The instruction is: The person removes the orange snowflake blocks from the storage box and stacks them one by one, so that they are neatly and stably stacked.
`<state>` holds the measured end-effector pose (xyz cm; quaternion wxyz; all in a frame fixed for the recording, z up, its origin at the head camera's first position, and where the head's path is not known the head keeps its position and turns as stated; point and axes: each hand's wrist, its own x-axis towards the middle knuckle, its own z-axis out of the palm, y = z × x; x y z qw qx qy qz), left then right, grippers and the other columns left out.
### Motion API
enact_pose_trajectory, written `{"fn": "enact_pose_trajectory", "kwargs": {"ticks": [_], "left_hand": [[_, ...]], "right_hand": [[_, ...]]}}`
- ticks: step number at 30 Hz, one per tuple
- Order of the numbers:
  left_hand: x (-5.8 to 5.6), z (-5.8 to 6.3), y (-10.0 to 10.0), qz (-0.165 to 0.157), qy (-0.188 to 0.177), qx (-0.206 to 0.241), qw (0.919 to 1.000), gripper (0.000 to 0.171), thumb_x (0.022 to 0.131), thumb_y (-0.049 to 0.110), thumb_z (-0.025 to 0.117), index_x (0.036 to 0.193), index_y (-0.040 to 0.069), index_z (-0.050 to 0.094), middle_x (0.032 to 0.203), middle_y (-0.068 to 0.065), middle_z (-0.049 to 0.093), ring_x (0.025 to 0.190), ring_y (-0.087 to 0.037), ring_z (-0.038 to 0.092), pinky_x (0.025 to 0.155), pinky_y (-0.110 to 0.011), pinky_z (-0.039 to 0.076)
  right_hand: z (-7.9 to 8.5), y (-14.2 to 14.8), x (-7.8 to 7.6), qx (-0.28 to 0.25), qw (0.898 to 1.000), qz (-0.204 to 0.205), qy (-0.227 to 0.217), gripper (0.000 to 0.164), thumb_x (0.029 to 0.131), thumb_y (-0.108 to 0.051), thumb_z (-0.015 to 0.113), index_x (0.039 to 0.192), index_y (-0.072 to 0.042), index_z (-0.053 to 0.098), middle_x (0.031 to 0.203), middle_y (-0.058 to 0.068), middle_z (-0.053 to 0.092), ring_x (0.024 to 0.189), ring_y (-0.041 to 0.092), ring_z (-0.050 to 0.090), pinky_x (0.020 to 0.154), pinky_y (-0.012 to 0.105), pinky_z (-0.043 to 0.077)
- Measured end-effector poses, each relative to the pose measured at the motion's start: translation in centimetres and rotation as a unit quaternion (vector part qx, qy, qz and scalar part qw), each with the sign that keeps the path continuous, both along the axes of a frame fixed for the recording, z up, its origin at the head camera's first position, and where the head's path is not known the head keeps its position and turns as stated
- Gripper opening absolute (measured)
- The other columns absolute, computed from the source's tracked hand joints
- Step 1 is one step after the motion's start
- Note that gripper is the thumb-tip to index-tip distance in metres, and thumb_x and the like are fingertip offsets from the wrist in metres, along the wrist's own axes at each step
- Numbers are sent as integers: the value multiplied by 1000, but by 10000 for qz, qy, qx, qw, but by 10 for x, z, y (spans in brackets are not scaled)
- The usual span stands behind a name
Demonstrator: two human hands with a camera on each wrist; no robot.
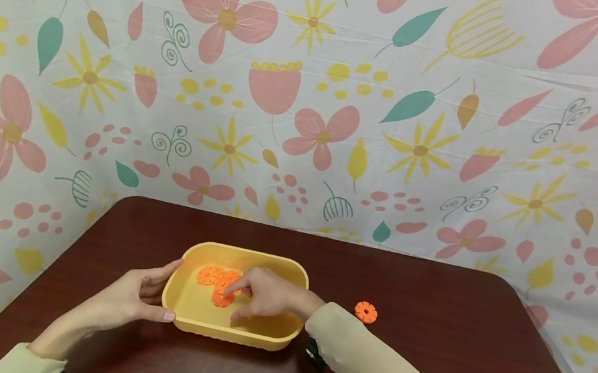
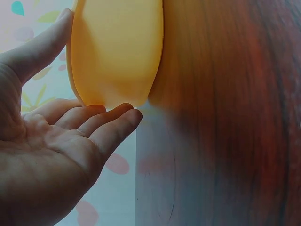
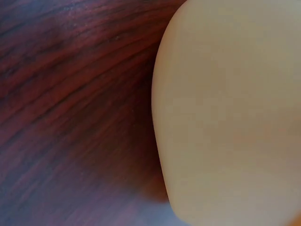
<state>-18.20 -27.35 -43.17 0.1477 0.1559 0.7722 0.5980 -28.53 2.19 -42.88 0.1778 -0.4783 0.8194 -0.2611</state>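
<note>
A yellow rectangular box [image 1: 227, 334] with rounded corners stands on the table. My left hand [image 1: 122, 299] holds its left end, thumb at the near corner and index finger at the far one. In the left wrist view the left hand [image 2: 61, 127] has its thumb and fingertips against the box wall [image 2: 117, 52]. Several orange notched discs [image 1: 210, 275] lie overlapping inside the box. My right hand [image 1: 269, 294] reaches in over the right wall, index fingertip at the discs and thumb apart from it. Its other fingers are partly hidden. The right wrist view shows only the box's outer wall [image 3: 225, 113] and table.
A single orange notched disc [image 1: 366, 312] lies on the dark brown wooden table [image 1: 423, 366], right of the box and just beyond the right sleeve [image 1: 365, 356]. Behind the table hangs a white cloth [image 1: 284, 204] printed with flowers and leaves.
</note>
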Motion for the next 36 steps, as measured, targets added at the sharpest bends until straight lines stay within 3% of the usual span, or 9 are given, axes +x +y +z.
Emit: {"fn": "enact_pose_trajectory", "kwargs": {"ticks": [4,11,22,26,36], "left_hand": [[0,1,0,33,-20,-25,10000,97,92,8,83,165,-5,20,168,-27,22,147,-49,35,101,-31,53],[1,4,-1,-14,63,-21,10000,96,93,8,82,165,-5,20,168,-28,22,146,-49,36,103,-36,53],[1,2,-1,-144,134,169,9997,96,92,4,81,164,-8,19,167,-31,21,146,-50,35,101,-35,53],[1,3,-1,-123,106,162,9997,96,92,5,82,164,-8,19,167,-30,21,146,-50,35,101,-33,53],[0,2,-1,-183,74,203,9996,97,92,5,81,164,-8,17,167,-30,18,147,-49,33,101,-32,53]], "right_hand": [[-3,0,0,36,9999,-34,-137,39,83,-16,93,120,-10,82,57,-7,32,53,4,24,54,20,26],[-6,-1,0,-201,9993,-81,-307,29,81,-7,92,108,-10,85,63,-7,43,60,5,31,59,19,31],[-10,-6,-4,-84,9987,-491,-122,40,77,-8,94,114,-16,85,75,-6,48,70,7,37,65,20,33],[-11,-7,-5,-125,9987,-474,-131,36,75,-8,94,109,-16,86,75,-6,52,72,7,38,67,20,34],[-9,-8,-6,-31,9997,-239,-39,39,77,-10,95,114,-14,84,81,-1,58,73,7,39,69,20,35]]}}
